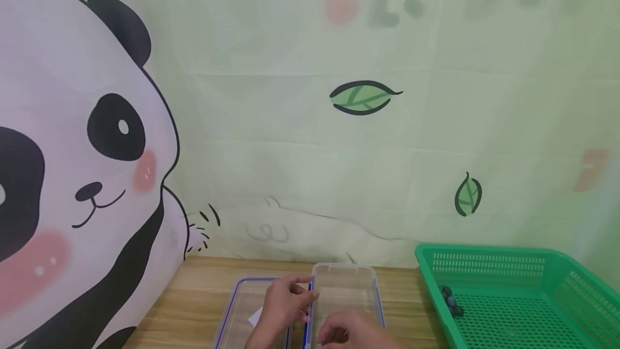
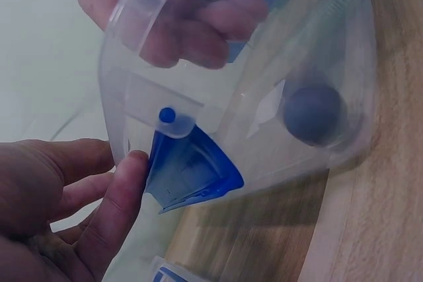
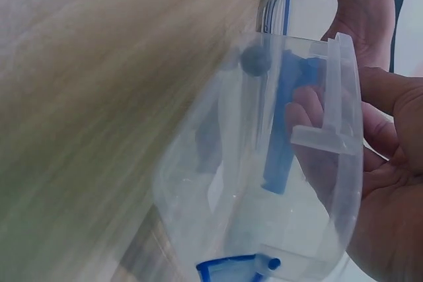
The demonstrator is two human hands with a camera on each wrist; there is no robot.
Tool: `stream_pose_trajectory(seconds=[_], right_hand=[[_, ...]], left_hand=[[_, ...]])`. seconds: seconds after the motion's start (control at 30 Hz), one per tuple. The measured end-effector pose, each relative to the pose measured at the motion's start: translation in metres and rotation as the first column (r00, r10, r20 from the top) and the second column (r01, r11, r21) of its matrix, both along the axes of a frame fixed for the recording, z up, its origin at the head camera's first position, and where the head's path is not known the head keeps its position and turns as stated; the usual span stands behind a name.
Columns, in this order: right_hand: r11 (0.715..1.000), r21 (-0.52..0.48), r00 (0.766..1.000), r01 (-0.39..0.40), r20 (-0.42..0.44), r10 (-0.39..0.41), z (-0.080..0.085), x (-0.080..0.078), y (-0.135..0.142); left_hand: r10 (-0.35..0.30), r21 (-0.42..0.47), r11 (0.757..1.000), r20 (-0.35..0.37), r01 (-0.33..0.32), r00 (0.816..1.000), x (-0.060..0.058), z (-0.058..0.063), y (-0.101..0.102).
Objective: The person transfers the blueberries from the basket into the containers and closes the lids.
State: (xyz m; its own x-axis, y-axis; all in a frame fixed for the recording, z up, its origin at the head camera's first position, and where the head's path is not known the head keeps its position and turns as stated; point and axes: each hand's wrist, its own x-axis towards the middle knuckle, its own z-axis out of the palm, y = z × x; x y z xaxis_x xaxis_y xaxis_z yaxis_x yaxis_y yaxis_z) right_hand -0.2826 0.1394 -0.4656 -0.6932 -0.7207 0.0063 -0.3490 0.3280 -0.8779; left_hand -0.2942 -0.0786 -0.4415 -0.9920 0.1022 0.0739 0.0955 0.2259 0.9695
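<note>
A clear plastic food box with blue latches stands on the table. At its left side, my left hand holds the wall, thumb and fingers beside a blue latch in the left wrist view. My right hand is over the near part of the box, fingers loosely bent. The left wrist view shows these fingers through the clear wall, nothing visible in them. A dark, round blueberry lies low in the box, below the fingers; it also shows in the right wrist view.
A green perforated basket stands to the right with several blueberries at its left side. Left of the box lies a clear lid with a blue rim, with a white slip on it. A panda-printed cloth hangs behind the wooden table.
</note>
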Motion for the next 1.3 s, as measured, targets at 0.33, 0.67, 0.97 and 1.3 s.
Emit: stream_pose_trajectory(seconds=[0.33, 0.67, 0.97, 1.3], right_hand=[[0.994, -0.058, 0.98, 0.097, -0.167, -0.106, 0.063, 0.025, 0.002], [0.981, -0.016, 0.929, 0.192, -0.319, -0.187, 0.115, 0.027, 0.026], [0.967, -0.02, 0.884, 0.256, -0.399, -0.242, 0.141, 0.019, 0.06], [0.932, 0.036, 0.836, 0.361, -0.455, -0.306, 0.164, 0.011, 0.097]], left_hand=[[-0.005, -0.005, 1.0, -0.021, 0.005, 1.0, 0.001, -0.001, -0.001], [0.009, 0.005, 1.0, -0.018, -0.009, 1.0, 0.002, -0.001, 0.0], [0.001, 0.015, 1.0, -0.036, -0.001, 0.999, 0.002, -0.002, 0.0], [0.004, 0.021, 1.0, -0.049, -0.003, 0.999, 0.002, -0.002, 0.001]])
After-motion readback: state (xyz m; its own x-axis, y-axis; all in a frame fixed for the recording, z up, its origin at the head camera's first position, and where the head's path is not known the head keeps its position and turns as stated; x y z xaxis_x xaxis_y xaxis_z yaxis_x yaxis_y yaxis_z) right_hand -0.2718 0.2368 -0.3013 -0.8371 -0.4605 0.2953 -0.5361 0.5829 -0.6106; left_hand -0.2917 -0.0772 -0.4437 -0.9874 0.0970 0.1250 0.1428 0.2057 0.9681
